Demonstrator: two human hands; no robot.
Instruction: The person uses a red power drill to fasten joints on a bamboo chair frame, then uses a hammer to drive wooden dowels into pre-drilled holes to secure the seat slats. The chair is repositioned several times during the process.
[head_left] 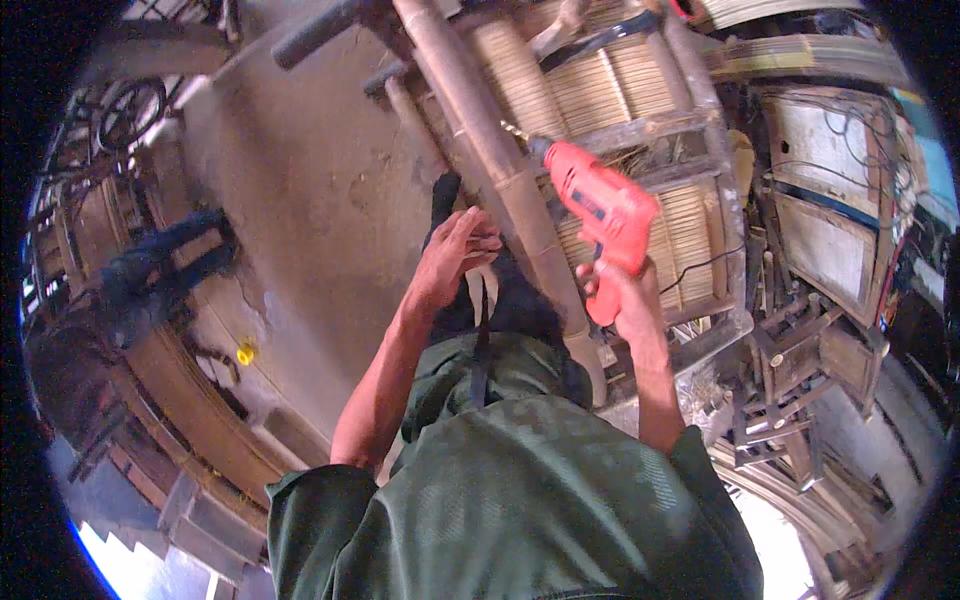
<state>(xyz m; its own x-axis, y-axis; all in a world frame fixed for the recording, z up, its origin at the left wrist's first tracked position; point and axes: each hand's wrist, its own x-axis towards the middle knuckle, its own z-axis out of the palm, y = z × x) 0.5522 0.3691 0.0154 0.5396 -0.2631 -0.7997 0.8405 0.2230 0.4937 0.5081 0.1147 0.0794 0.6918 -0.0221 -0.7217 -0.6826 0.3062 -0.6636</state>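
My right hand (625, 295) is wrapped round the handle of a red power drill (605, 205). Its chuck and bit (515, 131) point up and to the left, by the edge of a thick bamboo pole (520, 205); whether the bit touches the pole I cannot tell. The pole slants from the top of the view down beside my legs. To the left of it, over my lap, my left hand (460, 255) is held with loosely bent fingers and nothing visible in it. Right of the pole lies a bamboo frame with slatted panels (610, 85), partly behind the drill.
A black cord (705, 262) runs right from near the drill. Small wooden stools (800, 350) and a pale framed panel (825, 150) stand at the right. Left are a brown floor (300, 180), a small yellow ring-like thing (246, 353) and dark blue cloth (160, 260).
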